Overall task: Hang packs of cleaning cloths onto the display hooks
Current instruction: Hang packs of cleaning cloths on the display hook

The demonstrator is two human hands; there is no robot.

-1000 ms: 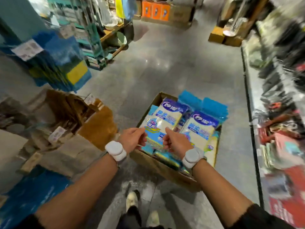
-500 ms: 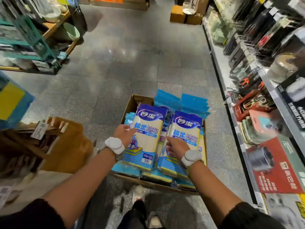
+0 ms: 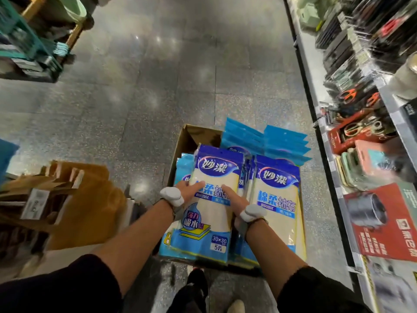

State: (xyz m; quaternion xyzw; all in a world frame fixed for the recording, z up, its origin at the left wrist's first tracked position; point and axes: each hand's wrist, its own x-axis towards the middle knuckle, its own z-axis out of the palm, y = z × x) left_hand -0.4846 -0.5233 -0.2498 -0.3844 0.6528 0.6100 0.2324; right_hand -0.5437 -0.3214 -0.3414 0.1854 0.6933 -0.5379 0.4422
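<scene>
A grey tiled floor runs up the aisle, with a shelf of blurred goods along the right; no free hook can be made out there. At the person's feet sits an open box packed with cloth packs standing on end. The front left pack leans toward the person beside the right pack, with plain blue packs behind. The left hand lies on the left pack's left edge and the right hand on its right edge, fingers straight and flat on the film; whether a thumb hooks behind is hidden. No pack is hung yet. The likely trouble is slip: the film looks glossy, and flat fingers may let the pack slide back or drag its neighbours out in a fan. Lifting several at once could also misalign their header holes for the hook.
</scene>
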